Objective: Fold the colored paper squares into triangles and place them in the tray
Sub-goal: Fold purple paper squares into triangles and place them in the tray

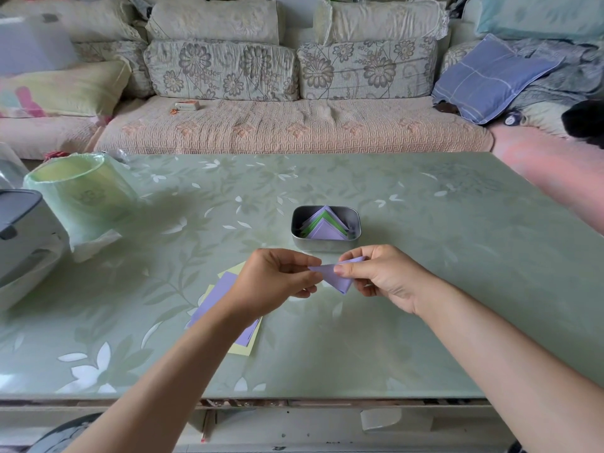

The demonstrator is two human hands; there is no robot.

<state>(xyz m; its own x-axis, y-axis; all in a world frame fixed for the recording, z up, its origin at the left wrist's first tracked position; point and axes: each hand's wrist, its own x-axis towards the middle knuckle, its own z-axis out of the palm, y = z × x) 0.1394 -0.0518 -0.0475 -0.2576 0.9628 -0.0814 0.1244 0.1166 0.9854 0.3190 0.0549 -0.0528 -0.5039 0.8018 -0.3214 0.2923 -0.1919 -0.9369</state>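
Crease in progress above the bench

Lilac paper (335, 277) is pinched between left hand (277, 279) and right hand (382, 276), just short of the tray (327, 245). Edges should be aligned, the fold pressed sharp, before stacking.

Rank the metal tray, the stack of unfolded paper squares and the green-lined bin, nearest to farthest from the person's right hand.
1. Metal tray, just beyond the right hand.
2. Stack of paper squares, under the left forearm.
3. Green-lined bin, at the table's far left.
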